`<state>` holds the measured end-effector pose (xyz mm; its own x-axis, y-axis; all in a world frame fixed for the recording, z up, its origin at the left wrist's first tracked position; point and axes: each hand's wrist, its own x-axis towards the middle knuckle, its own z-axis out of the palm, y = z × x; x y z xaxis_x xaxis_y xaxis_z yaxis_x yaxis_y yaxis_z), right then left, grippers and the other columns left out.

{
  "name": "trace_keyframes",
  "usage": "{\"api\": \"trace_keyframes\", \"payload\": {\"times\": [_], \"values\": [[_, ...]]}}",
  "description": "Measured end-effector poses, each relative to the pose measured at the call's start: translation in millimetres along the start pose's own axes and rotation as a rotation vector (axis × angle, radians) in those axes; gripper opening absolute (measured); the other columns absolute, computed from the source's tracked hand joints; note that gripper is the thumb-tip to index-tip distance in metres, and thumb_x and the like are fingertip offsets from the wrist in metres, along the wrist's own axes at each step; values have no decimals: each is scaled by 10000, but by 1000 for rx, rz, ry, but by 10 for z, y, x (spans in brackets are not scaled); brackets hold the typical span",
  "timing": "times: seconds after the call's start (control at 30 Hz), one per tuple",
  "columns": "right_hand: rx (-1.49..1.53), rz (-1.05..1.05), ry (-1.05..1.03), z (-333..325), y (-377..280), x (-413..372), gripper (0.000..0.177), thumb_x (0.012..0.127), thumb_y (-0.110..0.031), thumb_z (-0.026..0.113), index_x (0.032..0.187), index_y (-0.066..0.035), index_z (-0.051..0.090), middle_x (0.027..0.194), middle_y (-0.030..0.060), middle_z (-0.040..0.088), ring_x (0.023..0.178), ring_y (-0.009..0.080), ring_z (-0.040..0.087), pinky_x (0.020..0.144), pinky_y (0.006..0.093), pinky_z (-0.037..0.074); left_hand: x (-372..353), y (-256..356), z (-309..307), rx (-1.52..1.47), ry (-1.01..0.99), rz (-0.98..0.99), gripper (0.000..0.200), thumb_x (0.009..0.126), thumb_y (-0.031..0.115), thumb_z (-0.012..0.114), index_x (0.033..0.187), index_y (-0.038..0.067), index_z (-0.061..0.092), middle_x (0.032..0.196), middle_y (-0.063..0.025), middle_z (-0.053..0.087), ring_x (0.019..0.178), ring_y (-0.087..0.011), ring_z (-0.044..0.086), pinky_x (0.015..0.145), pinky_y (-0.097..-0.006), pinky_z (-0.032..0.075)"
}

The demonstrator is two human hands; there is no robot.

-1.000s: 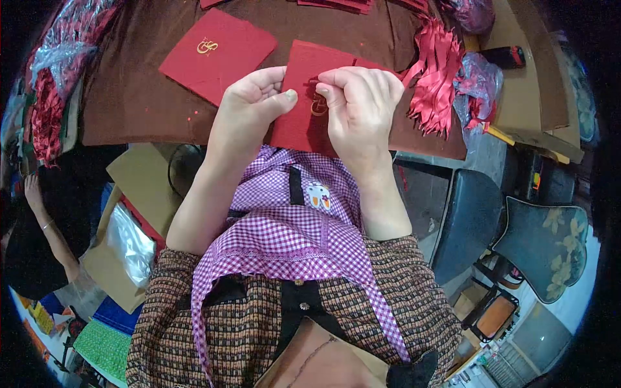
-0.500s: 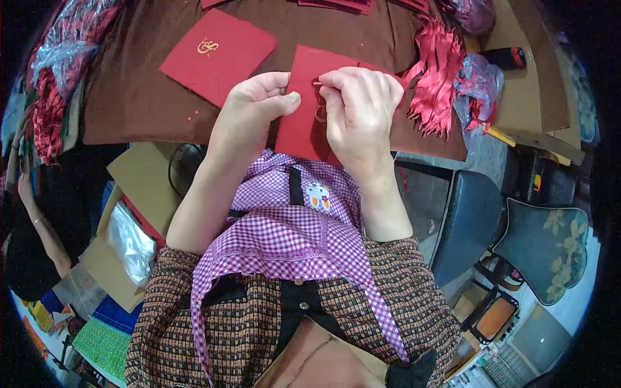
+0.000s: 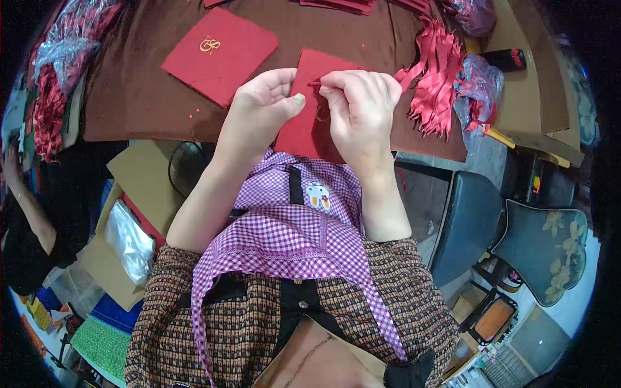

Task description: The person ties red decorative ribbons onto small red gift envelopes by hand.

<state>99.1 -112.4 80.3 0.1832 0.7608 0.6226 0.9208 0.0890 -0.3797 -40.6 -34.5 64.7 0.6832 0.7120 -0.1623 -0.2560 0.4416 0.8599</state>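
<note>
A red folded card (image 3: 301,132) lies at the near edge of the brown-covered table, partly under my hands. My left hand (image 3: 265,97) grips its left edge, thumb on top and fingers curled behind. Over the card's upper part, my right hand (image 3: 362,103) pinches a thin red ribbon (image 3: 314,83) between thumb and forefinger; its short end shows past the fingertips. Part of a gold mark shows beside the right fingers. To the upper left lies another red card (image 3: 242,55) with a gold emblem. Right of my right hand is a bunch of red ribbons (image 3: 435,81).
Stacked red cards (image 3: 339,5) lie at the table's far edge. Plastic-wrapped red ribbons (image 3: 55,84) hang at the left. An open cardboard box (image 3: 145,174) with clear plastic stands below left. A dark chair (image 3: 469,226) is at the right. Another person's arm (image 3: 32,213) shows at far left.
The card under my hands has turned slightly, and my left hand has shifted a little right. At the far left, the other person's arm has moved.
</note>
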Motion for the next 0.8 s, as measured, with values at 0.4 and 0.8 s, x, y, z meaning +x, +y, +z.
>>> {"api": "trace_keyframes", "payload": {"times": [0.4, 0.8], "values": [[-8, 31, 34, 70, 56, -49, 105, 751, -57, 690, 808, -79, 604, 786, 23, 623, 782, 203, 575, 852, 359, 353, -39, 24, 46, 153, 22, 16, 337, 859, -16, 572, 1185, -100, 553, 993, -82, 658, 879, -97, 622, 772, -221, 515], [12, 18, -4, 10, 22, -77, 89, 766, -66, 692, 805, -73, 612, 783, 25, 635, 768, 207, 585, 884, 377, 357, -24, -1, 8, 132, -8, -8, 330, 862, -20, 544, 1182, -99, 553, 1025, -96, 655, 905, -110, 623, 789, -230, 515]]}}
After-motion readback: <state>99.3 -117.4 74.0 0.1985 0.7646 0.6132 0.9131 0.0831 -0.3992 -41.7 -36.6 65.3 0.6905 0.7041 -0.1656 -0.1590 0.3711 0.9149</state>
